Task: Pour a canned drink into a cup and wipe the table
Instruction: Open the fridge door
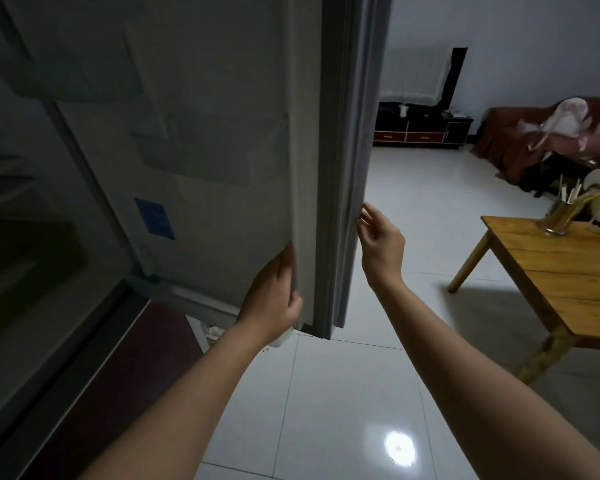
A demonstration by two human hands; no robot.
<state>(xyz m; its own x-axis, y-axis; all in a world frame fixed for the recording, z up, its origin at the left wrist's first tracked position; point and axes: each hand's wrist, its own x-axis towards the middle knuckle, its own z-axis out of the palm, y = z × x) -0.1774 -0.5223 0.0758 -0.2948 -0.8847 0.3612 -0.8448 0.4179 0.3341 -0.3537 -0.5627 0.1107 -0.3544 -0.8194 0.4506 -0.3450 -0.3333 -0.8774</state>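
Head view, wooden table [568, 289], tiled floor [326, 393]

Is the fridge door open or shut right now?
Open: the fridge door stands swung out, inner side showing, left hand gripping its edge, right hand touching the outer edge.

Both forearms showing bare, no sleeves reaching wrists; left hand [274, 292], right hand [378, 237] wearing nothing.
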